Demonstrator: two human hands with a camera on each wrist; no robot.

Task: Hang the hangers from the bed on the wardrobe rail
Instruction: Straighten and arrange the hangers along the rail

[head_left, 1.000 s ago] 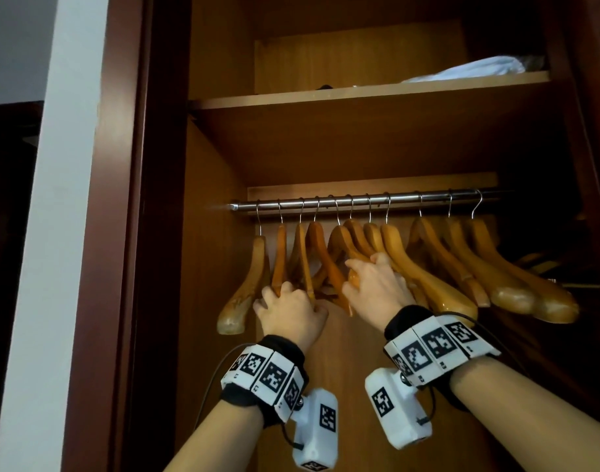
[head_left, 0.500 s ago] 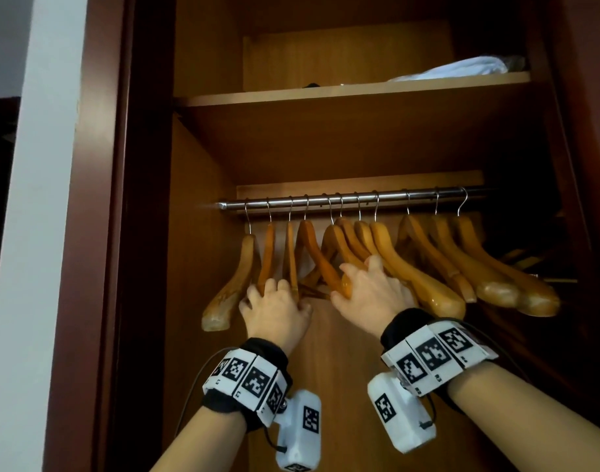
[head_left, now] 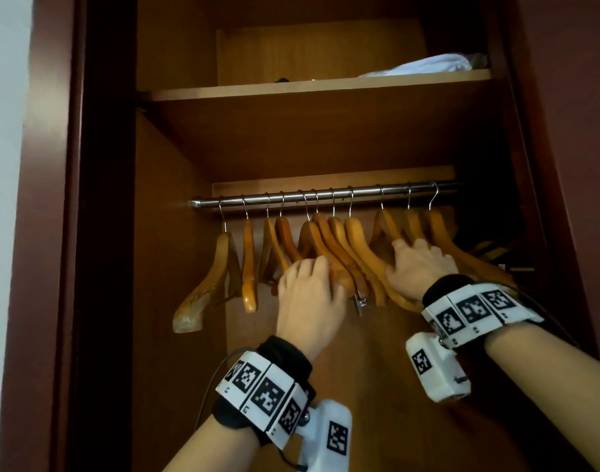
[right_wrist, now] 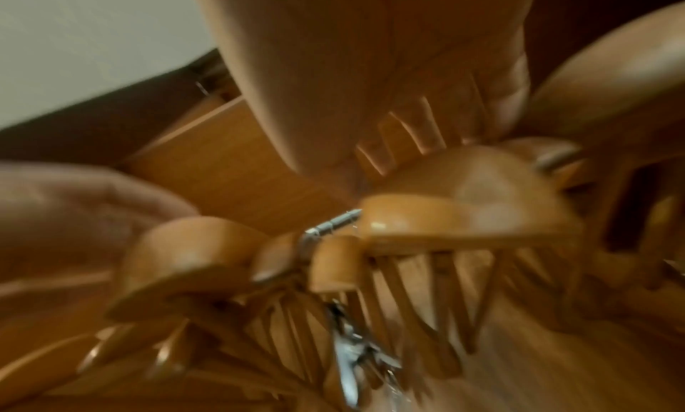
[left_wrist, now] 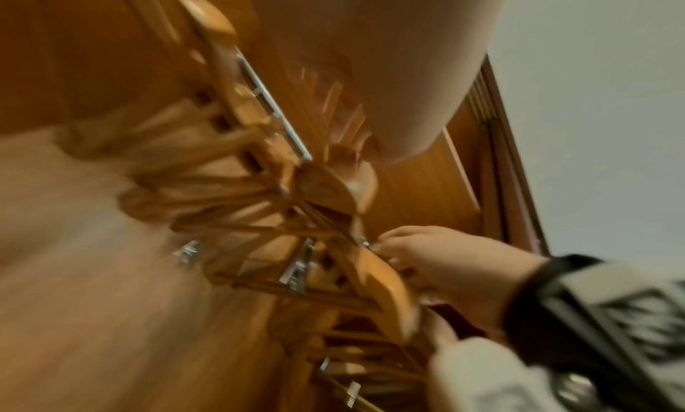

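Observation:
Several wooden hangers hang by metal hooks on the steel wardrobe rail (head_left: 326, 195). My left hand (head_left: 309, 291) reaches up into the middle cluster of hangers (head_left: 339, 247), fingers hidden behind the wood. In the right wrist view, the left hand (right_wrist: 74, 213) lies over a rounded hanger end (right_wrist: 185, 251). My right hand (head_left: 421, 267) is on the right-hand group of hangers (head_left: 441, 233). The left wrist view shows the right hand (left_wrist: 444, 266) with fingers curled against one hanger arm (left_wrist: 374, 274). Both wrist views are blurred. No bed is in view.
Loose hangers (head_left: 220, 267) hang at the rail's left end near the side wall. A metal clip (head_left: 360, 303) dangles between my hands. Above the rail is a shelf (head_left: 292, 88) holding white cloth (head_left: 428, 64). The dark door frame (head_left: 98, 233) borders the left.
Both hands have shifted right along the rail: the left from the left hangers to the middle cluster, the right from the middle to the right group. A gap has opened between those groups.

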